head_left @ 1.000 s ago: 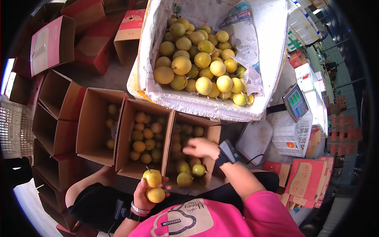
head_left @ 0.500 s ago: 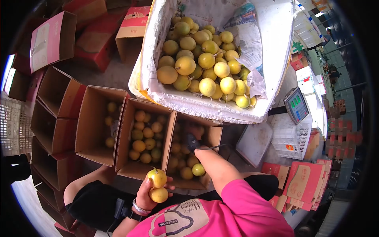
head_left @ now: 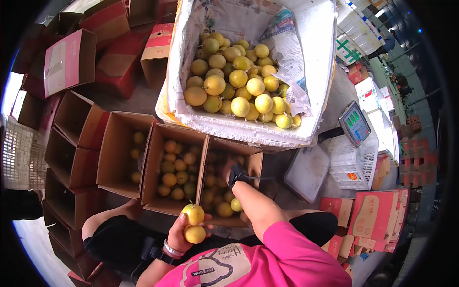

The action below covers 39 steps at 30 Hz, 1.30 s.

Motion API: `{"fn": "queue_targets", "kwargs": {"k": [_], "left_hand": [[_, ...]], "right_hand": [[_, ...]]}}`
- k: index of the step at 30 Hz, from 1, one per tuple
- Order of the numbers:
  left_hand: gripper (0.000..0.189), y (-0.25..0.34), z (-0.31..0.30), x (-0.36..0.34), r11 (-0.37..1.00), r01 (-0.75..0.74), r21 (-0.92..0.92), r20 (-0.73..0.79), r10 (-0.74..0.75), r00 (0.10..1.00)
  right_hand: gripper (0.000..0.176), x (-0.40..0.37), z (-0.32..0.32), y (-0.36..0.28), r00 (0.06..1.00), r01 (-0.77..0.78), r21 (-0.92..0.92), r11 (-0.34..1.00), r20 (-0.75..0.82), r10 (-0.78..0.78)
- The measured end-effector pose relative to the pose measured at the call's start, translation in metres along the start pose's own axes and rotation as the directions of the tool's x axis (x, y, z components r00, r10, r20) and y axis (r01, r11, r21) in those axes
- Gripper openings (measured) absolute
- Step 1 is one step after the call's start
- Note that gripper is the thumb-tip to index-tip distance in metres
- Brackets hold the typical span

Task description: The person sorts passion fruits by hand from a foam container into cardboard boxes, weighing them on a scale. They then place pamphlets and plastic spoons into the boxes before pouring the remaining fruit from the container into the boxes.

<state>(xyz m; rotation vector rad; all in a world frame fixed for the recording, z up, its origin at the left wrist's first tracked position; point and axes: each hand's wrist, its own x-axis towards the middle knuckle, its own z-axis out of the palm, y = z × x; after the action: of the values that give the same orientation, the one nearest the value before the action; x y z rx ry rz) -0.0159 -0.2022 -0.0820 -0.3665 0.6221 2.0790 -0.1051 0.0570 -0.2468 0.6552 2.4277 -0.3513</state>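
Observation:
My left hand [head_left: 180, 235] is closed round two yellow fruits, an upper one [head_left: 193, 214] with a short stem and a lower one [head_left: 194, 234]. My right hand [head_left: 230, 167] reaches down into the right-hand cardboard box [head_left: 255, 167], among its fruits; its fingers are in shadow and I cannot make out what they hold. A black device is strapped at that wrist. Beside it stands the middle box [head_left: 155, 203] with many fruits, and left of that a box [head_left: 114, 158] with several fruits. Above them, a white foam crate [head_left: 248, 136] holds a heap of yellow-green fruits on newspaper.
Empty cardboard boxes [head_left: 71, 162] line the left side. On the right are a scale with a lit display [head_left: 355, 123] and its metal platform [head_left: 307, 173], a white plastic basket [head_left: 351, 165] and stacked pink cartons [head_left: 375, 215].
The view has shifted a little. My right hand has moved slightly within the right-hand box. My left hand still holds the same two fruits.

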Motion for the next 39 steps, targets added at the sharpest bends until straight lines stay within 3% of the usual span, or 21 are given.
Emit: {"fn": "queue_targets", "kwargs": {"k": [1, 3, 7, 8, 12, 14, 15, 17, 19, 20, 21, 22, 23, 25, 28, 31, 32, 34, 35, 37, 39], "left_hand": [[0.059, -0.001, 0.0, 0.0, 1.0, -0.008, 0.004, -0.012, 0.008, 1.0], [0.058, -0.002, -0.001, -0.003, 0.998, 0.049, 0.028, -0.002, -0.049, 0.999], [0.061, -0.001, -0.001, -0.006, 0.985, 0.166, 0.05, 0.052, -0.168, 0.984], [0.061, 0.0, -0.001, -0.006, 0.986, 0.161, 0.042, 0.048, -0.163, 0.985], [0.062, -0.001, -0.001, -0.004, 0.98, 0.172, 0.1, 0.041, -0.177, 0.983], [0.062, 0.001, -0.001, -0.002, 0.981, 0.162, 0.101, 0.027, -0.166, 0.986], [0.062, 0.003, -0.001, -0.002, 0.983, 0.158, 0.089, 0.018, -0.16, 0.987], [0.065, 0.004, 0.0, -0.001, 0.987, 0.137, 0.084, 0.008, -0.138, 0.99], [0.068, 0.004, 0.0, 0.0, 0.993, 0.117, 0.01, 0.0, -0.117, 0.993], [0.07, 0.004, -0.001, 0.001, 0.996, 0.095, -0.006, 0.001, -0.095, 0.996], [0.07, 0.007, 0.0, 0.003, 0.997, 0.067, 0.025, 0.008, -0.067, 0.998], [0.07, 0.008, 0.002, 0.003, 0.998, 0.06, -0.002, 0.003, -0.06, 0.998], [0.07, 0.008, 0.003, 0.003, 0.998, 0.052, -0.028, -0.002, -0.052, 0.999], [0.069, 0.008, 0.003, 0.002, 0.998, 0.045, -0.035, 0.01, -0.044, 0.999], [0.069, 0.006, -0.001, -0.003, 0.998, 0.045, -0.039, 0.015, -0.045, 0.999], [0.07, 0.004, -0.008, -0.011, 0.991, 0.125, -0.049, 0.056, -0.123, 0.991], [0.069, 0.004, -0.008, -0.014, 0.989, 0.144, -0.017, 0.083, -0.142, 0.986], [0.067, 0.005, -0.006, -0.018, 0.983, 0.183, 0.01, 0.147, -0.182, 0.972], [0.066, 0.005, -0.004, -0.02, 0.986, 0.164, 0.044, 0.184, -0.169, 0.968], [0.065, 0.008, -0.002, -0.023, 0.979, 0.18, 0.093, 0.206, -0.196, 0.959], [0.054, 0.009, -0.004, -0.026, 0.985, 0.174, 0.022, 0.289, -0.173, 0.942]], "right_hand": [[0.075, 0.003, 0.003, -0.002, 1.0, 0.013, 0.004, 1.0, 0.006, -0.013], [0.077, 0.008, 0.014, -0.002, 0.975, 0.169, 0.317, 0.933, -0.194, -0.111], [0.068, -0.033, -0.033, -0.013, 0.964, 0.264, 0.334, 0.905, -0.132, -0.233], [0.066, 0.02, 0.029, 0.015, 0.969, 0.198, 0.426, 0.883, -0.221, -0.11], [0.065, 0.004, 0.001, 0.001, 0.993, 0.018, 0.374, 0.927, -0.114, 0.027], [0.068, 0.029, 0.026, 0.008, 0.952, 0.111, 0.201, 0.973, -0.304, -0.046], [0.068, 0.031, 0.024, 0.011, 0.954, 0.106, 0.198, 0.975, -0.298, -0.043], [0.05, 0.032, 0.013, 0.021, 0.998, -0.059, 0.291, 0.955, 0.007, 0.06], [0.048, 0.016, 0.016, 0.035, 0.935, 0.169, 0.67, 0.723, -0.34, 0.096], [0.042, -0.005, -0.006, 0.035, 0.965, 0.178, 0.826, 0.535, -0.254, 0.071], [0.03, -0.034, -0.032, 0.034, 0.991, 0.134, 0.964, 0.228, -0.127, -0.044], [0.024, -0.059, -0.056, 0.038, 0.983, -0.033, 0.998, 0.053, 0.042, -0.179], [0.032, -0.076, -0.063, 0.047, 0.927, -0.108, 0.975, -0.193, 0.028, -0.374], [0.037, -0.118, -0.093, 0.039, 0.797, -0.195, 0.918, -0.345, -0.057, -0.602], [0.038, -0.152, -0.116, 0.02, 0.782, -0.239, 0.867, -0.437, -0.095, -0.616], [0.034, -0.144, -0.113, 0.003, 0.703, -0.309, 0.848, -0.43, -0.101, -0.704], [0.027, -0.133, -0.108, -0.008, 0.713, -0.174, 0.93, -0.324, -0.107, -0.693], [0.018, -0.125, -0.121, -0.058, 0.745, 0.125, 0.981, 0.146, 0.005, -0.667], [0.018, -0.118, -0.115, -0.085, 0.734, 0.273, 0.902, 0.335, 0.03, -0.678], [0.014, -0.084, -0.075, -0.129, 0.598, 0.768, 0.355, 0.534, -0.099, -0.795], [0.019, -0.039, -0.006, -0.152, 0.746, 0.63, 0.025, 0.777, 0.259, -0.613]]}}
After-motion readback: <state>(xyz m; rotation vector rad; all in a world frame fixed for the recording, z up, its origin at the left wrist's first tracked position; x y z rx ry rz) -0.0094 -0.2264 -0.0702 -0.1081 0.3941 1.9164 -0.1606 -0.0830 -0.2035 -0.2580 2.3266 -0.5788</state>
